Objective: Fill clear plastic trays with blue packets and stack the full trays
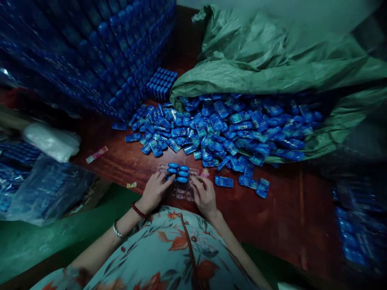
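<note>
A clear plastic tray (181, 194) with moulded hollows lies at the table's front edge, close to my body. Several small blue packs (182, 174) stand on end in two columns at its middle. My left hand (155, 188) is at the tray's left side, thumb and fingers closed around a blue pack at the near end of the left column. At the right side, the bent fingers of my right hand (204, 194) close on the tray's edge; its fingertips are partly hidden. Beyond the tray spreads a heap of loose blue packs (216, 121).
A green woven sack (242, 78) spills the heap onto the red-brown table (272, 229). Tall stacks of wrapped blue packs (121, 52) rise at the back left. Several stray packs (224, 181) lie right of my hands. A white plastic bag (51, 141) is on the left.
</note>
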Motion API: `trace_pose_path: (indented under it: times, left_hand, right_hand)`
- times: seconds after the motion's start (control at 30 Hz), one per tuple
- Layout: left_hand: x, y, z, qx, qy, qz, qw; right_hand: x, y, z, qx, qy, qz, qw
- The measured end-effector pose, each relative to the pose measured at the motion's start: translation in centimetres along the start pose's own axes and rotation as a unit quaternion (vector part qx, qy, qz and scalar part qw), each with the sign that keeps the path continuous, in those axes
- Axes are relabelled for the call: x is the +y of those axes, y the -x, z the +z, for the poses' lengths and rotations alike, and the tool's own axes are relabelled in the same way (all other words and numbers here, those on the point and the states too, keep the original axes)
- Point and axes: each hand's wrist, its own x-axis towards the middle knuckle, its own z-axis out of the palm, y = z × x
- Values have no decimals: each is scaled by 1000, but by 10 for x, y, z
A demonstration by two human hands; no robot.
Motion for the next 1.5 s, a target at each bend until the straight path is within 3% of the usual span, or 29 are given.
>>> trace_pose_path:
  times: [0.1,0.2,0.27,0.37,0.47,0.63,0.77,0.9,1.0,1.17,1.3,1.4,1.5]
  left_hand:
    - [-8,9,-2,58,-2,-23,998]
    - [-29,2,-7,129,31,-134,982]
    - [-49,-14,-9,150,36,-212,965]
    - [-73,-42,-7,119,0,-252,960]
    - [-79,-63,1,64,-53,-261,962]
    - [-74,-63,8,29,-10,-251,968]
    - [-71,-40,2,41,55,-248,966]
    - [-64,-12,-2,-9,58,-226,972]
    - [-58,11,-6,-31,43,-233,971]
    - [-35,41,-31,54,52,-323,943]
    - [-3,45,-46,55,77,-222,971]
    - [15,38,-38,38,86,-165,982]
    - [20,30,-23,55,95,-116,987]
  right_hand:
    - [17,0,-23,19,110,88,990]
    - [41,3,-48,-50,210,164,963]
    - [55,8,-57,-111,217,149,958]
    - [60,15,-58,-180,155,93,967]
    - [50,20,-54,-208,99,86,969]
    - [31,20,-58,-241,127,109,956]
    - [22,14,-61,-269,194,118,936]
    - [14,3,-56,-295,218,112,924]
    - [11,-4,-56,-317,147,128,928]
    - [-1,-13,-65,-232,-21,204,951]
    - [-16,-17,-51,-232,-149,103,956]
    - [-21,-13,-30,-250,-116,29,961]
    - [-19,-9,-18,-206,-34,-43,977]
